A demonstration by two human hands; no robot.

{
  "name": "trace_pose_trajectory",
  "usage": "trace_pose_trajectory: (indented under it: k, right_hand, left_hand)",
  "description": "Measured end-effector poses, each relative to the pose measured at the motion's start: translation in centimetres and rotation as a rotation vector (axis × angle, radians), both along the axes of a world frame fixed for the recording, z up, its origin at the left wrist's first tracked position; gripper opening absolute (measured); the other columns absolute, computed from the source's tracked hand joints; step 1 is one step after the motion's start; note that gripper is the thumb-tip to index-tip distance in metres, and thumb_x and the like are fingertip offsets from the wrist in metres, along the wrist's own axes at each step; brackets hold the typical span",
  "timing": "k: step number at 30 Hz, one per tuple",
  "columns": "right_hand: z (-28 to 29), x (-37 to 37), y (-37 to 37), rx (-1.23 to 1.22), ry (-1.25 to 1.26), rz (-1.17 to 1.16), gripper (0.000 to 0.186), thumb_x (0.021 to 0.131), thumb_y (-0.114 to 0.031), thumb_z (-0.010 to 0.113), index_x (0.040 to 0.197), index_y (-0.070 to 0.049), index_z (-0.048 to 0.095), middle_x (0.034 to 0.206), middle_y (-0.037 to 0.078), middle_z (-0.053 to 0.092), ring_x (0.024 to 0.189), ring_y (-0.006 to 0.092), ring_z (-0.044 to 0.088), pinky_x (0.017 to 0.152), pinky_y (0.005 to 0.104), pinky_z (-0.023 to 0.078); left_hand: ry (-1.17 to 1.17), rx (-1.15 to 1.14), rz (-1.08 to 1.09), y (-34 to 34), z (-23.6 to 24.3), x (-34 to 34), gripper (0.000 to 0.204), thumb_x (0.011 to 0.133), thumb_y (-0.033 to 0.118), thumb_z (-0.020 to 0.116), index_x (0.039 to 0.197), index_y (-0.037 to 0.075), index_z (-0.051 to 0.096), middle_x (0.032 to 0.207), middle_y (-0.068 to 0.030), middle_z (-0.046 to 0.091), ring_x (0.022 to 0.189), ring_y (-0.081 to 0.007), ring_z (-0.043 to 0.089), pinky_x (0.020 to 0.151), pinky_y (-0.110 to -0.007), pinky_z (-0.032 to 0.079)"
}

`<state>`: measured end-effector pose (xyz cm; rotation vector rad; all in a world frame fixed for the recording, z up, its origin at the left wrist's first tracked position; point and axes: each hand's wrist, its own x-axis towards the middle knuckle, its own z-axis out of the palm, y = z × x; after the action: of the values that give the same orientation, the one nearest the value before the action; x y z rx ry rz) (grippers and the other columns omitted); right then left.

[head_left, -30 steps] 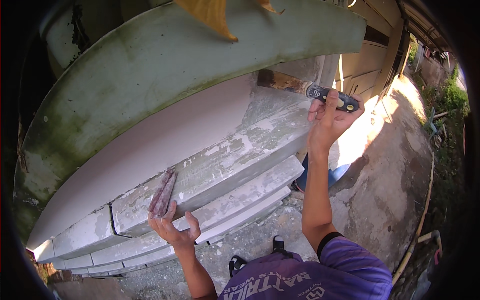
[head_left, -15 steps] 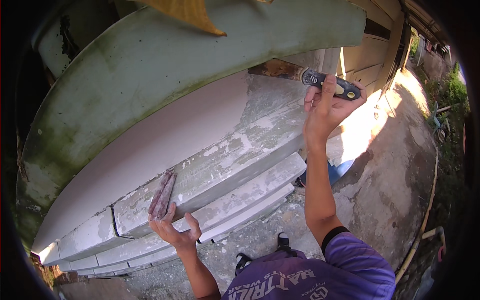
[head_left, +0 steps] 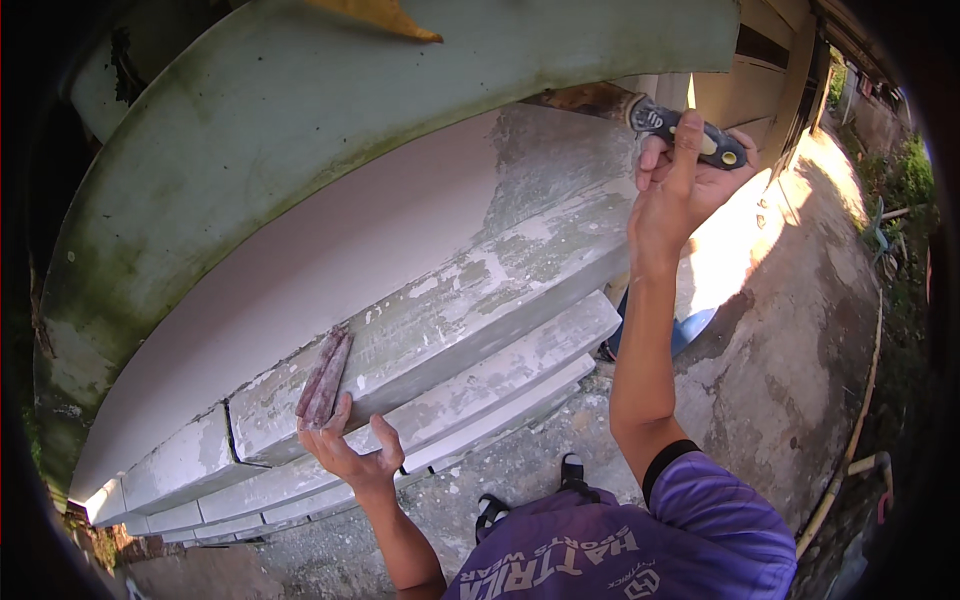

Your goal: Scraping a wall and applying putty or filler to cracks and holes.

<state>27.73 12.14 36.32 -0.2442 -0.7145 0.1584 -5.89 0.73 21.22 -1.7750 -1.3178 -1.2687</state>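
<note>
My right hand [head_left: 688, 185] grips a putty knife by its black handle [head_left: 722, 148]; the rust-stained blade [head_left: 585, 98] reaches beneath the curved, mossy green slab [head_left: 250, 110] near the right end of the pale recessed wall [head_left: 330, 220]. Lower left, my left hand [head_left: 355, 450] has thumb and fingers apart, its fingertips touching the lower end of narrow, pinkish-stained pieces [head_left: 322, 380] that lie slanted on the patchy white ledge [head_left: 480, 290].
Stepped mouldings [head_left: 510, 370] run below the ledge. A yellow leaf [head_left: 385, 18] overhangs the slab. At right are a tan wall [head_left: 770, 80], a blue object [head_left: 685, 330], a sunlit concrete path [head_left: 760, 370], a bent pipe [head_left: 870, 465] and plants [head_left: 905, 170].
My right hand and the knife have moved upward and a little right, the blade now partly hidden by the green slab's edge. My left hand stays on the same spot.
</note>
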Motion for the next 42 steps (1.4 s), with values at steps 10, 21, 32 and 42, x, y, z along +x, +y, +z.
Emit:
trace_pose_trajectory:
  k: [10, 21, 32, 42]
  right_hand:
    - [0.6, -1.5, 0.0, -0.027, -0.120, -0.027, 0.045, 0.093, -0.017, 0.068, 0.117, -0.014, 0.031, 0.073, 0.008, 0.055, 0.047, 0.0124, 0.050, 0.037, 0.0217, 0.033]
    - [-0.1, -1.0, 0.4, -0.101, -0.125, 0.015, 0.042, 0.095, -0.017, 0.065, 0.118, -0.016, 0.030, 0.075, 0.008, 0.056, 0.047, 0.0110, 0.048, 0.037, 0.0207, 0.032]
    - [-2.8, -1.4, 0.3, -0.099, -0.039, 0.043, 0.043, 0.096, -0.012, 0.064, 0.120, -0.015, 0.029, 0.077, 0.008, 0.055, 0.048, 0.0107, 0.049, 0.037, 0.0226, 0.032]
    - [-4.1, -1.5, -1.0, -0.204, -0.121, 0.067, 0.044, 0.097, -0.014, 0.062, 0.122, -0.016, 0.025, 0.085, 0.009, 0.058, 0.048, 0.0105, 0.048, 0.040, 0.0226, 0.034]
  left_hand:
    - [-0.034, 0.003, -0.013, -0.1, 0.5, 0.4, 0.032, 0.077, 0.009, 0.065, 0.107, -0.001, 0.062, 0.102, -0.0164, 0.061, 0.098, -0.0367, 0.054, 0.094, -0.047, 0.038]
    - [-0.017, -0.021, -0.009, -0.2, 0.2, -0.2, 0.037, 0.073, 0.010, 0.065, 0.109, 0.000, 0.061, 0.103, -0.0145, 0.062, 0.099, -0.0378, 0.054, 0.095, -0.049, 0.037]
    - [-0.004, 0.016, 0.031, 0.0, 0.0, 0.1, 0.033, 0.075, 0.011, 0.064, 0.106, -0.001, 0.061, 0.101, -0.0162, 0.062, 0.094, -0.0369, 0.054, 0.092, -0.049, 0.038]
    - [-0.008, 0.057, 0.019, 0.3, -0.3, 0.0, 0.032, 0.076, 0.011, 0.065, 0.105, -0.001, 0.061, 0.099, -0.0158, 0.061, 0.093, -0.0370, 0.054, 0.093, -0.048, 0.038]
